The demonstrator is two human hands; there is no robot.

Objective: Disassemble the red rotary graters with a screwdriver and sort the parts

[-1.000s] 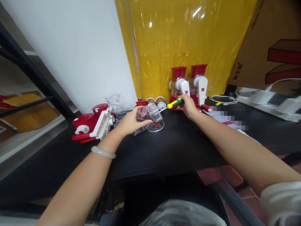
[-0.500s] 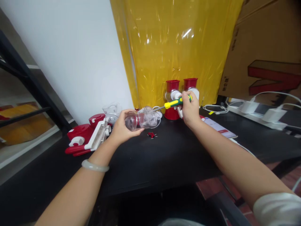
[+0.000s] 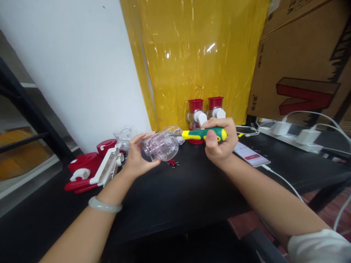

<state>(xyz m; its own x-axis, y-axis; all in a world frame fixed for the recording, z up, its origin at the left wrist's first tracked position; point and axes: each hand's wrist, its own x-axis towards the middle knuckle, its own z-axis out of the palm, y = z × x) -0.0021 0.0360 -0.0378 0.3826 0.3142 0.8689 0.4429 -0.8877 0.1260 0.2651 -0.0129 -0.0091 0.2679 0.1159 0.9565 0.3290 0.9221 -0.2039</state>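
Above the black table, my left hand (image 3: 137, 155) grips a clear plastic housing (image 3: 166, 146), thumb below and fingers along its upper side. My right hand (image 3: 222, 144) is closed around the green and yellow handle of a screwdriver (image 3: 204, 134). The screwdriver lies almost level and points left, its shaft reaching the housing's upper part. Whether the tip sits on a screw I cannot tell. Just under the housing, a small cluster of red pieces and screws (image 3: 172, 163) lies on the table.
Red and white machine parts (image 3: 90, 166) are at the left. Two red and white hand-crank graters (image 3: 196, 106) stand behind my right hand. To the right are a phone (image 3: 251, 155) on a cable and a power strip (image 3: 296, 140) with chargers. A cardboard box (image 3: 296, 62) stands behind.
The housing has turned in my left hand, so its wide rounded end faces me more. My right hand and the screwdriver have come lower and nearer, with the handle more level. The view has shifted slightly.
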